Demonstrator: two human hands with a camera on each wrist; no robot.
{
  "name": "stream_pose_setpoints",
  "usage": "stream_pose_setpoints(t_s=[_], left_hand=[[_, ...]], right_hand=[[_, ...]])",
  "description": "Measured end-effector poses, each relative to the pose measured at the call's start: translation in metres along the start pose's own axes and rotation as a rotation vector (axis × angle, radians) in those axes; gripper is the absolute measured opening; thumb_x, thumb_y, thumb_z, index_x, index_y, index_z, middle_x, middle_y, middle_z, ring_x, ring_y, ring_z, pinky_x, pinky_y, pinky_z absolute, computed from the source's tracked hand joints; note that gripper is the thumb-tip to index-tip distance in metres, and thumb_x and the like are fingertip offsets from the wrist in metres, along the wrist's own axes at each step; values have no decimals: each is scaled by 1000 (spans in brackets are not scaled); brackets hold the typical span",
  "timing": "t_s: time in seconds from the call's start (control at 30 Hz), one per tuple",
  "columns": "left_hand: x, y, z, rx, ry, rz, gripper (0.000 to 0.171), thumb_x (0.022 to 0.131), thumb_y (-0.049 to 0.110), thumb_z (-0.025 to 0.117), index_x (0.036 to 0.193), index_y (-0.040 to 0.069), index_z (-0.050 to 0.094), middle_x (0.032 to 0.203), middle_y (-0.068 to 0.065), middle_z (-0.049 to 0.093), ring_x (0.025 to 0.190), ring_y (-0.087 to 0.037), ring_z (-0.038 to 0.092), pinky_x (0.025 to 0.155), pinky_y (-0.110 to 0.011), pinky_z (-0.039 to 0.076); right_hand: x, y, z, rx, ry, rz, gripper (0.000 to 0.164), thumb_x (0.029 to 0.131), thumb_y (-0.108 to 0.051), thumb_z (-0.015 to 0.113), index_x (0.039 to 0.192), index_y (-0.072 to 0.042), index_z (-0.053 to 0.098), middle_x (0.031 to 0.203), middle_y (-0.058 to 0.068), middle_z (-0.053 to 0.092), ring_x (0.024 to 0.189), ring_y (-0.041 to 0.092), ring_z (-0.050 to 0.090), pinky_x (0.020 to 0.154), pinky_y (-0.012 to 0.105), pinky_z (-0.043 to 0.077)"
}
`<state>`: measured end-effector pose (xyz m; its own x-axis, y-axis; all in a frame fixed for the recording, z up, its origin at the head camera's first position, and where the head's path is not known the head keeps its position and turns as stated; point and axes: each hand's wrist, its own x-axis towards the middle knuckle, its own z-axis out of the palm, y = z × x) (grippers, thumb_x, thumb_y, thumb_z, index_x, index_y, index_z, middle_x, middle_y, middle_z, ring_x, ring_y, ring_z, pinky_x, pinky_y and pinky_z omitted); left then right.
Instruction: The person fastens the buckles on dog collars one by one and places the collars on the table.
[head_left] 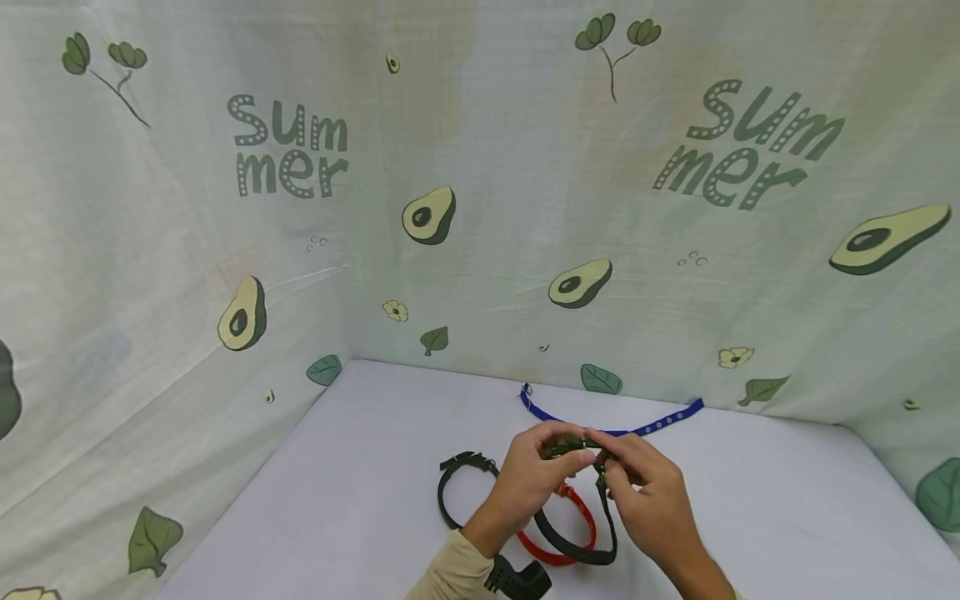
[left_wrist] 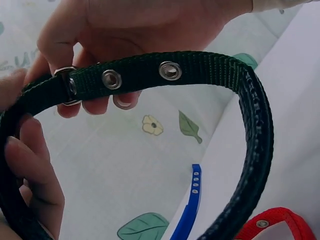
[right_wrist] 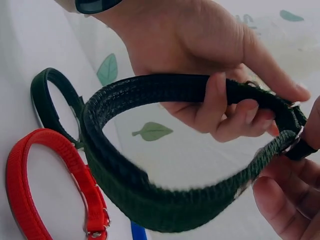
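A dark green webbing dog collar (head_left: 575,552) with metal eyelets hangs in a loop between my two hands, above the white table. My left hand (head_left: 528,471) grips it near the metal buckle (left_wrist: 67,86), with fingers curled behind the strap. Thumb and fingers of my right hand (head_left: 648,496) pinch the other side of the strap beside the buckle. In the right wrist view the strap end passes by the buckle, and the fingers partly hide it. Beneath, a red collar (right_wrist: 55,145) lies on the table, partly covered in the head view.
Another dark green collar (head_left: 442,492) lies left of my hands. A blue collar (head_left: 663,422) with eyelets is stretched out beyond them. A black object (head_left: 525,581) shows by the left sleeve. Printed cloth (head_left: 480,167) hangs behind the table (head_left: 337,517).
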<state>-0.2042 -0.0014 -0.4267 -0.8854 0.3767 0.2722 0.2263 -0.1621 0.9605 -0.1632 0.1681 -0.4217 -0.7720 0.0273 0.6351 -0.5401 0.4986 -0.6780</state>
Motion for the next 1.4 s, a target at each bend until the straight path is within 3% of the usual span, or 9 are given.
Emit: stream_pose_setpoints(t_s=[0.13,0.3,0.47,0.6,0.8,1.1,1.4], left_hand=[[0,1,1,-58,26,10,27,96,21,70,116,5,64,87,-2,64,66,-11,55,54,-19,46],[0,2,3,-57,54,23,23,97,23,68,111,5,66,82,-4,62,62,-10,51,51,-19,43],[-3,4,3,-37,18,60,23,99,21,66,110,1,66,81,-1,58,63,-9,46,52,-19,39],[-4,4,3,-24,-46,71,23,101,21,62,112,0,64,80,-1,57,63,-7,48,55,-19,42],[-4,6,4,-97,-34,91,26,104,20,57,115,-3,55,80,-4,60,60,-10,51,52,-19,44],[-3,4,5,-177,22,121,32,107,23,51,127,0,46,104,-11,65,75,-12,66,55,-22,51],[-2,5,7,-217,51,131,32,107,22,51,128,-1,44,104,-16,69,74,-12,68,57,-21,52]], right_hand=[[0,1,0,-36,39,-17,44,85,15,60,119,-10,73,90,-6,65,69,8,60,57,18,51],[1,0,-1,-74,50,-22,41,86,13,62,120,-8,72,92,-5,66,70,7,58,59,16,48],[-1,-7,-1,50,-55,113,30,96,-4,64,126,-10,68,105,0,71,83,9,66,68,21,55],[-2,-10,-1,160,-114,220,23,97,-16,68,119,-9,68,95,3,70,78,14,66,64,27,56],[0,-10,-3,215,-63,214,16,94,-7,70,109,-4,66,77,3,66,63,17,59,55,29,51],[0,-9,-5,195,-47,252,18,93,-8,71,110,-5,65,79,6,67,61,18,59,53,29,51],[0,-9,-3,244,-40,293,14,96,-5,66,109,-3,63,77,8,65,60,20,58,51,30,51]])
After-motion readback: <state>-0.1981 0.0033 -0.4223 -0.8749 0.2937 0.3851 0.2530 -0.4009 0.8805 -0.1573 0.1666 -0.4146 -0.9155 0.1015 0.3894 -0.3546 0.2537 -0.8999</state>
